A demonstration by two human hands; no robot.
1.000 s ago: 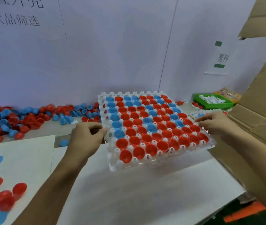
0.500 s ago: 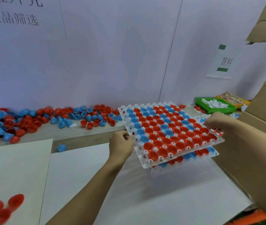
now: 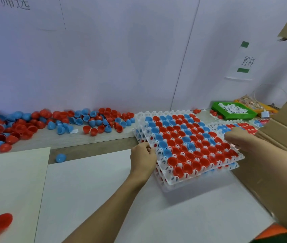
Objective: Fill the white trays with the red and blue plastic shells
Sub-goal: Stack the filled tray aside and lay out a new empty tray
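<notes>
Between the curled fingers of the left hand (image 3: pixel 143 159) and right hand (image 3: pixel 240 139), a filled white tray (image 3: pixel 239 156) is gripped by its edges atop another filled tray (image 3: pixel 233 166).

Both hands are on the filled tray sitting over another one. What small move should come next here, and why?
Probably nudge the top tray square over the lower tray, then let go. The left hand and right hand grip its opposite edges, and it sits skewed: the lower tray's edge sticks out at the near right. Its cells look full, so stacking seems the remaining step.
</notes>
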